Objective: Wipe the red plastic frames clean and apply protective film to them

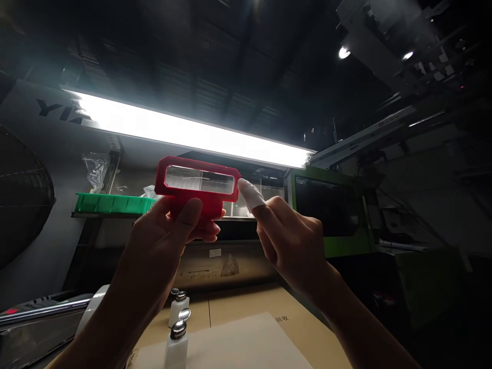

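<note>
Raised in front of me, my left hand (169, 225) grips a red plastic frame (198, 197) from below, thumb on the near side. The frame has a long opening with cut corners, and things behind show through it. My right hand (292, 236) points its index finger at the frame's right end. That finger wears a white covering (250, 196), which looks like a finger cot or wrapped cloth. Its tip is at or very near the red edge; contact is unclear. The other right fingers are curled, with nothing visible in them.
A bright tube lamp (192, 130) hangs above the frame. Behind stands a shelf with a green tray (115, 203) and plastic bags. Two white bottles with metal caps, the nearer bottle (177, 348) included, stand on the cardboard-covered table (246, 307). A green-framed machine (342, 246) is at right.
</note>
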`<state>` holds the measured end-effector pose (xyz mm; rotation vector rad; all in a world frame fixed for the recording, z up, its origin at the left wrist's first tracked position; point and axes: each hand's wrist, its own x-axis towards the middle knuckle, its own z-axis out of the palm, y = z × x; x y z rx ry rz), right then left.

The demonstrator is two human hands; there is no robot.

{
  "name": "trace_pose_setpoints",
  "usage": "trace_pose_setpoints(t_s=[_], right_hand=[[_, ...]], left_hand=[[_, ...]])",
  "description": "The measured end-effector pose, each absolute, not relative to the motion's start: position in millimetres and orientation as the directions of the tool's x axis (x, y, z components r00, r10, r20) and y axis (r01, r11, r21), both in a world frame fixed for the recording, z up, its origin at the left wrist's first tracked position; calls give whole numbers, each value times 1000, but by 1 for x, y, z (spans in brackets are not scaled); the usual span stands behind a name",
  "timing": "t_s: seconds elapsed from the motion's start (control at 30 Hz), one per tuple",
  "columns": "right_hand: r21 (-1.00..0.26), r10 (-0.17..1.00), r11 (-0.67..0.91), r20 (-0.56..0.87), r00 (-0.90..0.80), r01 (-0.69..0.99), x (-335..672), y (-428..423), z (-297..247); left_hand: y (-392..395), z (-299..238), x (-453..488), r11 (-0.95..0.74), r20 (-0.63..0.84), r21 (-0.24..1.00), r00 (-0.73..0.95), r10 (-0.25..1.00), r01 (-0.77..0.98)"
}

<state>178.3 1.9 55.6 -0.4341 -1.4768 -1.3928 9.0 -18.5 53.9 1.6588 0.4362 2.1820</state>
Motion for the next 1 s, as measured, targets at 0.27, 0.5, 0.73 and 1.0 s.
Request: trace_pose_setpoints(t_s=[0.27, 0.5, 0.73, 1.0], right_hand=[[527, -387, 108, 803, -453, 843, 165, -1, 65], [458, -399, 62, 826, -399, 887, 170, 8, 68], [515, -422, 144, 804, -418, 845, 166, 5, 66], [423, -430, 229, 852, -298, 877, 176, 14, 68]], left_hand=[[-25, 55, 7, -895, 867, 439, -224, 445, -77], [-26, 57, 6, -878, 846, 468, -240, 477, -98], [-26, 57, 7, -886, 852, 450, -245, 463, -108], [-25, 58, 6, -881, 851, 465, -229, 473, -93]])
